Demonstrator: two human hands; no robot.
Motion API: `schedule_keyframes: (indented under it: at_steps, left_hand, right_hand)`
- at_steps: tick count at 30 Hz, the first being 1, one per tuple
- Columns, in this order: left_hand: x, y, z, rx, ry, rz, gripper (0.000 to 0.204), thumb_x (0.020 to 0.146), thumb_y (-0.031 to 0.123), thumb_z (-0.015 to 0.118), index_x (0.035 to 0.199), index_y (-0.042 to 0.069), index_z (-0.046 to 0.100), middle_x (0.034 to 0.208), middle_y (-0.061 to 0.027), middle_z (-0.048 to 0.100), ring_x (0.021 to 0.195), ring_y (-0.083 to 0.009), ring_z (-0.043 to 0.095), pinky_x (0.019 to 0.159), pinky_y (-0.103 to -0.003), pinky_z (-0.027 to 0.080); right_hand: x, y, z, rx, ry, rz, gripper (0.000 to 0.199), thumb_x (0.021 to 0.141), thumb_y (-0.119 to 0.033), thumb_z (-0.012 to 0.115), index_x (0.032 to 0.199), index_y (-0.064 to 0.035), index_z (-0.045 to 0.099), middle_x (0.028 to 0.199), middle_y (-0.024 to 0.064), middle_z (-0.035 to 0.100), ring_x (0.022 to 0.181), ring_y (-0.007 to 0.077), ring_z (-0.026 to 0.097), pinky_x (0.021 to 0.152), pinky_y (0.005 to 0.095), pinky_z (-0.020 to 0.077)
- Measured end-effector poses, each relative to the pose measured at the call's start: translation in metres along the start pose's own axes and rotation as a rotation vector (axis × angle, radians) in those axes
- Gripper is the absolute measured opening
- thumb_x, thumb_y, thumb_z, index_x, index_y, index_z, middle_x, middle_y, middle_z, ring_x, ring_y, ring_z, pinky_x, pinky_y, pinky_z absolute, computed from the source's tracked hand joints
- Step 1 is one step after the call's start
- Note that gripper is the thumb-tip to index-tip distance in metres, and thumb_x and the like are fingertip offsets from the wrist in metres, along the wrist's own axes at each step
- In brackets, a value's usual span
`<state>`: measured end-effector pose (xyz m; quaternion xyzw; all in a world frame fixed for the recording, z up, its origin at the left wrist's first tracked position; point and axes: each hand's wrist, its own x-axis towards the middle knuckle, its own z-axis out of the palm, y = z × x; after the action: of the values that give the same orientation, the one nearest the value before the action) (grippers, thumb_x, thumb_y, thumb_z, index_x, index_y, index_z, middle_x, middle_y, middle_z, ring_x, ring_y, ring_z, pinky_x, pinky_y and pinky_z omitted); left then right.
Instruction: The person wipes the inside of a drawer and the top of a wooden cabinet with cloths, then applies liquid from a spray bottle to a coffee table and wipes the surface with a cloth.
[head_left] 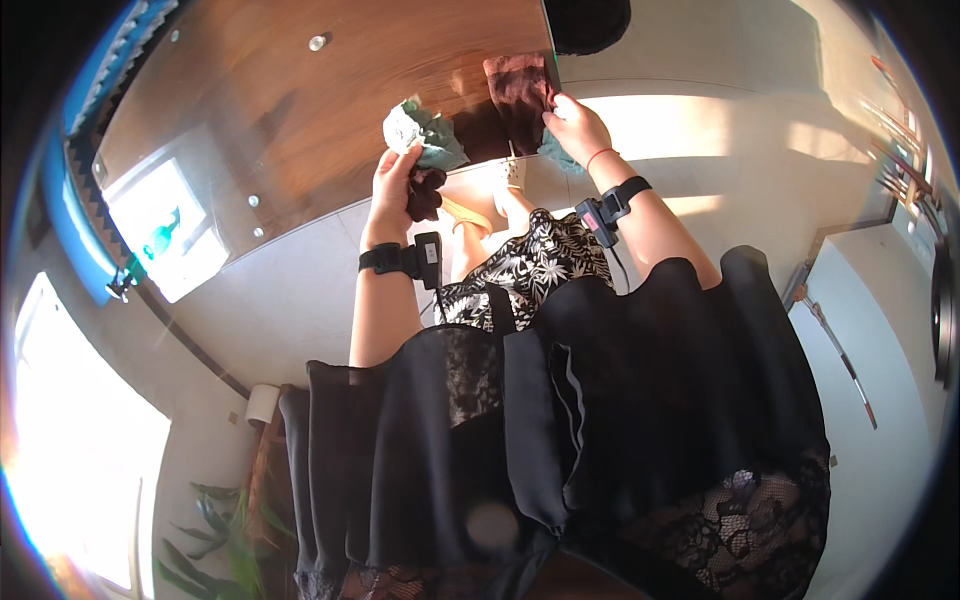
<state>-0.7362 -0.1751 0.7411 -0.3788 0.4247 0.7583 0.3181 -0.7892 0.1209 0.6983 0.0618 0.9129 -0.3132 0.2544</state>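
A person stands on a pale tiled floor (300, 290), seen from above, both forearms reaching forward to the edge of a brown wooden table (300, 90).

At the far left, a bright window washes out that side of the room, and a green houseplant (215, 540) sits low beside it. A small metal stud (317, 42) shines on the tabletop.

Moving right, the left hand (393, 185) is closed around a bunched cloth, white and teal (420, 135), with a dark maroon fold (427, 192) hanging under the fingers. A black wrist strap (400, 258) carrying a small device circles that forearm.

Between the arms, the person's black-and-white leaf-print skirt and sandalled feet show below the table's edge.

Further right, the right hand (575, 125) pinches the lower edge of a dark maroon cloth (518, 90) that lies on the table's edge, thumb and fingers pressed together on it. A scrap of teal fabric (560, 155) peeks from beneath that hand. A thin red cord and a second black strap (610, 208) sit on the wrist.

By the look of it, the sorting of these cloths is at an early stage: all the pieces are crumpled, none lies folded or stacked, and both hands are occupied.
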Motion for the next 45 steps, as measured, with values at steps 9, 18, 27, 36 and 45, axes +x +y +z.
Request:
schedule_keyframes:
  at_steps: [9,18,27,36,45]
  left_hand:
    - [0.024,-0.039,-0.005,0.746,0.498,0.329,0.058,0.068,0.029,0.077,0.115,0.0,0.058,0.094,-0.017,0.068,0.087,-0.028,0.066,0.081,-0.035,0.051]
    - [0.031,-0.058,-0.083,0.451,0.473,0.239,0.019,0.084,0.015,0.064,0.095,0.0,0.059,0.07,-0.0075,0.064,0.05,-0.0161,0.062,0.038,-0.03,0.047]
    - [0.018,-0.037,-0.095,0.787,1.075,0.62,0.055,0.074,0.025,0.071,0.117,-0.007,0.056,0.108,-0.0239,0.063,0.103,-0.0329,0.061,0.092,-0.037,0.046]
    - [-0.042,0.001,0.018,0.125,-0.223,0.103,0.049,0.085,0.026,0.07,0.124,0.002,0.054,0.106,-0.0076,0.064,0.093,-0.0122,0.06,0.081,-0.026,0.05]
    - [-0.049,-0.003,-0.008,0.125,0.022,0.323,0.014,0.088,0.019,0.065,0.092,0.007,0.06,0.065,-0.0021,0.061,0.048,-0.0091,0.055,0.038,-0.024,0.043]
  right_hand:
    - [-0.018,0.052,-0.012,-0.221,-0.077,0.253,0.056,0.076,-0.031,0.066,0.116,0.0053,0.054,0.114,0.0267,0.061,0.108,0.0341,0.06,0.094,0.0381,0.0457]
    - [-0.041,-0.115,0.057,0.001,-0.309,-0.092,0.057,0.081,-0.039,0.068,0.128,-0.0117,0.05,0.098,0.0116,0.069,0.085,0.0281,0.066,0.077,0.037,0.0523]
    - [0.025,-0.069,0.057,0.338,-0.286,-0.008,0.029,0.084,-0.028,0.057,0.093,-0.002,0.067,0.082,0.0146,0.067,0.076,0.0229,0.066,0.07,0.0329,0.0505]
    - [-0.029,-0.073,-0.003,1.042,-0.864,0.332,0.036,0.094,-0.02,0.047,0.125,-0.0023,0.055,0.116,0.0055,0.063,0.102,0.0119,0.06,0.09,0.0264,0.0471]
    - [-0.002,-0.045,-0.002,0.816,-0.506,0.25,0.027,0.091,-0.015,0.051,0.112,-0.0036,0.062,0.1,0.0044,0.065,0.091,0.0123,0.061,0.082,0.0262,0.048]
